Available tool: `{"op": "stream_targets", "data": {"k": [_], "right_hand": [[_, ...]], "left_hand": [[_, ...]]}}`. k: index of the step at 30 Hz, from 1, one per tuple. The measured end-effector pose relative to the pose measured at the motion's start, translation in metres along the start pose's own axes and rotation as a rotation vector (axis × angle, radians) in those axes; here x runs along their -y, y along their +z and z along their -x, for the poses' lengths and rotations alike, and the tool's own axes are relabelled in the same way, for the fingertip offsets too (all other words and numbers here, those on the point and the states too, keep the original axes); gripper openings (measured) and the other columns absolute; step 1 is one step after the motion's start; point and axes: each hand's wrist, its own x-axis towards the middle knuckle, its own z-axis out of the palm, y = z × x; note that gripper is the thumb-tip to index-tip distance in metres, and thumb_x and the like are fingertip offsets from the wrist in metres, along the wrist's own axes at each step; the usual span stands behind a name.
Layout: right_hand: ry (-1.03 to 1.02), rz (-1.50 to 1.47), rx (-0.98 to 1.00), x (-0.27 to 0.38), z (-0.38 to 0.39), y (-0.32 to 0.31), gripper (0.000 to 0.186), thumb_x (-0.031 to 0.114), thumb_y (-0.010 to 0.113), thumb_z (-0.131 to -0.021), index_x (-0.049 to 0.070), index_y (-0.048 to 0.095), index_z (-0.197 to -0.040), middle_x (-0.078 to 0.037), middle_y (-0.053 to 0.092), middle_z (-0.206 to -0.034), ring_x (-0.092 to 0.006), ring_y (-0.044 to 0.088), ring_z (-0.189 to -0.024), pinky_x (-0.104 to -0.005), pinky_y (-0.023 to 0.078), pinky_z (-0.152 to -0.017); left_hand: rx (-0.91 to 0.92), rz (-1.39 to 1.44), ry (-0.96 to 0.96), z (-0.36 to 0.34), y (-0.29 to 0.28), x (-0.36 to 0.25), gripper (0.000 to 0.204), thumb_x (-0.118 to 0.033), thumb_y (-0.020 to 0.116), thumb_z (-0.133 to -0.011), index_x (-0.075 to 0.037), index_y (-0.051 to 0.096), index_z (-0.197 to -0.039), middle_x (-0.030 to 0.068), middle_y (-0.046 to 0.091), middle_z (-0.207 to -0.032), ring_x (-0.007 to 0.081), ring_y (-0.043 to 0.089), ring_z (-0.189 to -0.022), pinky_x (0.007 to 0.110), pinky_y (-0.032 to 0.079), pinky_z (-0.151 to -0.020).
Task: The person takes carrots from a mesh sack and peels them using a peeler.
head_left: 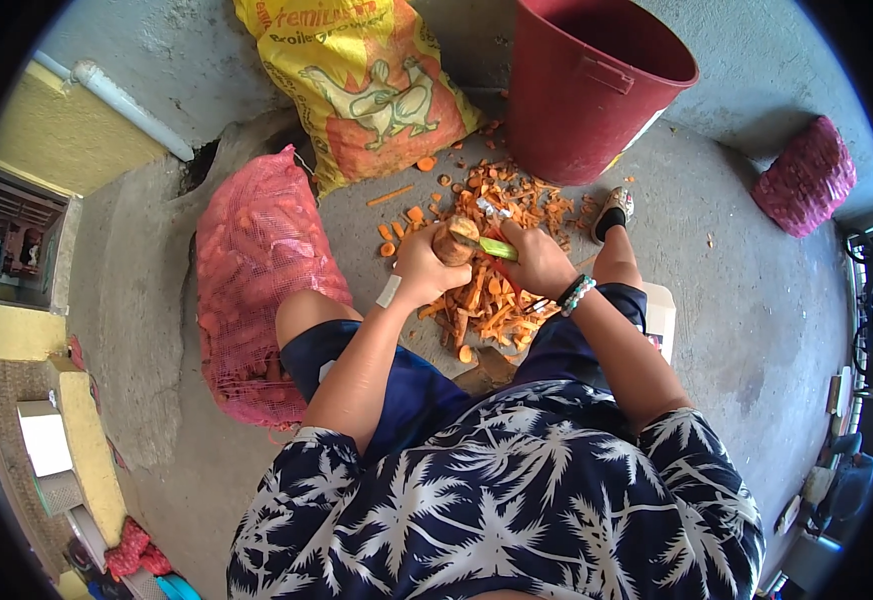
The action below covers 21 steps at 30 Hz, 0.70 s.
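Note:
My left hand (pixel 429 268) is closed round a thick brownish-orange carrot (pixel 456 241), its blunt end facing up. In my right hand (pixel 539 262) is a light green tool (pixel 498 248), perhaps a peeler or knife; its exact kind is hard to make out. The tool's tip reaches the carrot's side. Both hands are between my knees, above a pile of orange peelings and carrot pieces (pixel 492 292) on the concrete floor. More cut rounds and scraps (pixel 517 195) lie beyond my hands.
A pink mesh sack of carrots (pixel 262 265) leans by my left knee. Ahead stand a yellow printed sack (pixel 357 100) and a tall red bin (pixel 587 110). Another mesh sack (pixel 809 178) rests by the wall at far right.

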Motion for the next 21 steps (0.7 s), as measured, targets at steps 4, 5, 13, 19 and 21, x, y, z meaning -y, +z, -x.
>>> {"op": "stream_targets", "data": {"k": [4, 5, 13, 19, 21], "right_hand": [[0.005, 0.017, 0.030, -0.005, 0.000, 0.002, 0.025, 0.017, 0.061, -0.074, 0.002, 0.053, -0.093, -0.019, 0.059, -0.069, -0.0350, 0.059, -0.069, -0.0435, 0.047, -0.063], [0.007, 0.019, 0.030, -0.010, -0.001, 0.001, 0.025, 0.017, 0.061, -0.074, 0.002, 0.053, -0.093, -0.019, 0.059, -0.069, -0.0350, 0.059, -0.069, -0.0435, 0.047, -0.063], [-0.013, 0.029, 0.073, -0.016, -0.002, 0.005, 0.027, 0.018, 0.061, -0.074, 0.002, 0.054, -0.095, -0.018, 0.060, -0.069, -0.0343, 0.059, -0.069, -0.0432, 0.046, -0.062], [-0.153, 0.032, 0.106, -0.021, -0.011, -0.006, 0.029, 0.016, 0.064, -0.071, 0.003, 0.054, -0.094, -0.019, 0.060, -0.077, -0.0348, 0.059, -0.072, -0.0424, 0.046, -0.063], [-0.175, 0.030, 0.141, -0.015, -0.016, -0.006, 0.031, 0.017, 0.064, -0.070, 0.003, 0.053, -0.095, -0.019, 0.061, -0.078, -0.0346, 0.059, -0.074, -0.0422, 0.046, -0.064]], "left_hand": [[-0.048, -0.112, 0.017, 0.003, 0.001, -0.014, 0.034, -0.011, 0.068, -0.061, -0.002, 0.057, -0.092, 0.0015, 0.059, -0.081, 0.0112, 0.056, -0.074, 0.027, 0.045, -0.068], [0.026, -0.066, 0.012, 0.003, -0.002, -0.015, 0.034, -0.012, 0.068, -0.061, -0.002, 0.057, -0.092, 0.0026, 0.060, -0.082, 0.0118, 0.056, -0.075, 0.027, 0.045, -0.069], [-0.049, -0.267, -0.040, 0.005, 0.002, -0.014, 0.033, -0.012, 0.069, -0.060, -0.001, 0.057, -0.088, 0.0037, 0.060, -0.078, 0.0143, 0.057, -0.068, 0.029, 0.046, -0.062], [0.419, 0.525, -0.191, 0.008, -0.008, -0.021, 0.033, -0.007, 0.069, -0.058, -0.002, 0.056, -0.088, 0.0028, 0.057, -0.074, 0.0108, 0.054, -0.063, 0.025, 0.043, -0.051], [0.616, 0.410, -0.090, 0.007, -0.005, -0.007, 0.035, -0.007, 0.070, -0.059, -0.002, 0.055, -0.090, 0.0028, 0.058, -0.076, 0.0106, 0.054, -0.064, 0.024, 0.044, -0.052]]}}
